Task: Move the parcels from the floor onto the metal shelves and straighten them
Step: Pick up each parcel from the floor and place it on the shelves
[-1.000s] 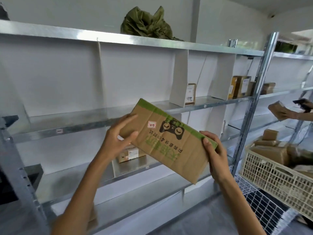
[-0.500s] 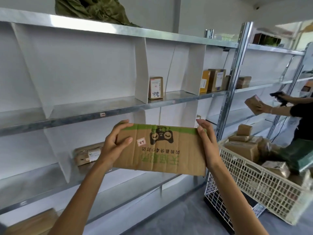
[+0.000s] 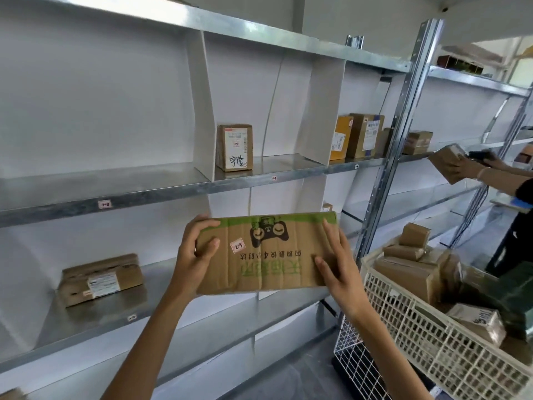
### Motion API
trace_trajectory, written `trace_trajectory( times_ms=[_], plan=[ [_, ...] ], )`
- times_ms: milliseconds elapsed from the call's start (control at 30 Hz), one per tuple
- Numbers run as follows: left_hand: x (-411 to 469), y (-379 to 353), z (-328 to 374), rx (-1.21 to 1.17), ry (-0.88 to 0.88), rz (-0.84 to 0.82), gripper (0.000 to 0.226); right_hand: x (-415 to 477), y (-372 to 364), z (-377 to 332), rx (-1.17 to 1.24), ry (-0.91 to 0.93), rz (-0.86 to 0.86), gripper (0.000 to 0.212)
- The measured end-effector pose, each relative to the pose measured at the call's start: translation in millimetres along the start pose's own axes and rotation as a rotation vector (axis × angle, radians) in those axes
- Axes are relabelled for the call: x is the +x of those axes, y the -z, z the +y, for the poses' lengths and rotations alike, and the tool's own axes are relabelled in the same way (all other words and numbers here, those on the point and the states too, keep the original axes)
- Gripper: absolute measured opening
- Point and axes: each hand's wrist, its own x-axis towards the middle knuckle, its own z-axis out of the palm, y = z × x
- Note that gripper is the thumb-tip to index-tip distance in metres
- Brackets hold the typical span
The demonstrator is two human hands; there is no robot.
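Change: parcel (image 3: 268, 255) levelled from its tilt, now centre frame.
Left hand (image 3: 196, 255): curled round the left end.
Right hand (image 3: 337, 267): clasps the right end, thumb on the face.
Shelf (image 3: 155, 287): behind the parcel; slide in flat, square to its edge.

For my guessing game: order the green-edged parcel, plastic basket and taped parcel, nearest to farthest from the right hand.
1. Green-edged parcel: the right hand holds its right end.
2. Plastic basket: just right of the hand.
3. Taped parcel: far left, on the lower shelf.
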Motion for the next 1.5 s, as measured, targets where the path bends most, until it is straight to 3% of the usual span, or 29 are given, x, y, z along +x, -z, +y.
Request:
trace_trajectory(
  times_ms=[100, 333, 600, 933, 1367, 1500],
  plan=[
    [20.3, -34.7, -16.3, 0.152, -0.051, -0.004, 0.045, 35.7, 5.5, 41.3, -0.079, -0.012, -0.002, 0.061],
    [57.6, -106.6, -43.0, 0.351, -0.139, 0.077, 0.042, 87.1, 10.5, 121.9, -0.186, 0.019, 0.02, 0.057],
    [79.9, -143.9, -118.4, 0.486, -0.1, 0.029, 0.05, 134.9, -10.2, 213.3, -0.132, -0.01, -0.065, 0.068],
    [117.3, -194.3, -211.3, 0.625, 0.084, 0.19, 0.045, 214.2, -50.7, 325.2, 0.035, 0.012, -0.273, 0.081],
    [120.4, -185.5, -325.6, 0.7, 0.249, 0.268, 0.08, 235.4, -160.3, 424.8, 0.135, -0.099, -0.445, 0.118],
    [111.9, -176.8, -365.4, 0.778, 0.251, 0.272, 0.091, 227.2, -191.3, 440.4, 0.159, -0.156, -0.431, 0.103]
  ],
)
